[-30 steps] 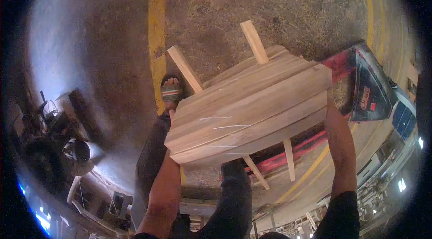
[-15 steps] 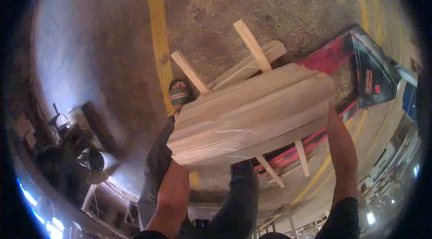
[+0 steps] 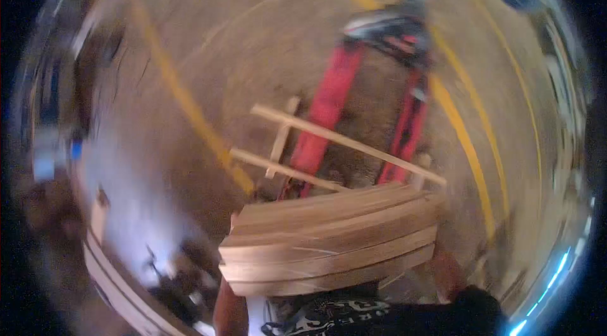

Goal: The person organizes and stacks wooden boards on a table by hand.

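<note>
A stack of several pale wooden boards point(image 3: 329, 241) is held up in front of my body, with white chalk-like lines across the edges facing me. My left hand point(image 3: 234, 218) grips the left end; only a bit of the fingers shows beside the wood. At the opposite end my right hand point(image 3: 441, 259) supports the stack, its fingers mostly hidden behind and under the boards. Beyond the stack, two thin wooden strips point(image 3: 348, 141) lie across the red forks of a pallet jack point(image 3: 332, 99).
The jack's dark head point(image 3: 395, 32) and its handle point away from me. A short wooden piece point(image 3: 282, 137) lies under the strips at the left fork. Yellow lines point(image 3: 180, 92) mark the brown floor. Dark equipment at the lower left is blurred.
My view has turned, and the jack now lies straight ahead instead of to the right. The board stack has come off the strips and closer to my body, still between both hands.
</note>
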A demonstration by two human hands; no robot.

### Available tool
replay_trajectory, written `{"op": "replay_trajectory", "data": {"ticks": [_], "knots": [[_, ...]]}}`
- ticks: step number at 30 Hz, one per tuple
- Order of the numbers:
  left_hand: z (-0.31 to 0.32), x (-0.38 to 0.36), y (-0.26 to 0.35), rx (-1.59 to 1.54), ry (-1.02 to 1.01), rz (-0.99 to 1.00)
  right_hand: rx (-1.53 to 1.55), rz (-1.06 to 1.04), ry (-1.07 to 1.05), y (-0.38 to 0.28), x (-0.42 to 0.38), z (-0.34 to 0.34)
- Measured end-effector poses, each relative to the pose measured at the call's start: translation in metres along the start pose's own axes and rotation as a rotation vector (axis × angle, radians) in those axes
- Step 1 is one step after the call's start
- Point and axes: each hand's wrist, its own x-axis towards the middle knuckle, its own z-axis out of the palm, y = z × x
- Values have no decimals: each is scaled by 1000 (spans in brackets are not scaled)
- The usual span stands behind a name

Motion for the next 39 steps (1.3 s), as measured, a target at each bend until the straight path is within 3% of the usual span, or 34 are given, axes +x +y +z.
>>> {"op": "replay_trajectory", "data": {"ticks": [3,7,16,20,26,32,34,39], "knots": [[40,-38,35,216,-252,19,65,-51,62,63,-103,23],[90,-89,25,505,-597,20,222,-123,201,172,-212,99],[108,-263,-79,1044,-1208,-113,648,-113,466,386,-382,295],[104,-343,-134,1174,-1348,-171,774,-83,550,475,-442,330],[102,-446,-254,1249,-1417,-217,794,-97,634,610,-498,301],[108,-562,-371,1311,-1395,-196,719,-160,700,761,-552,209],[108,-585,-388,1331,-1360,-186,699,-167,722,811,-568,183],[82,-596,-359,1403,-1220,-109,723,-227,803,904,-585,143]]}}
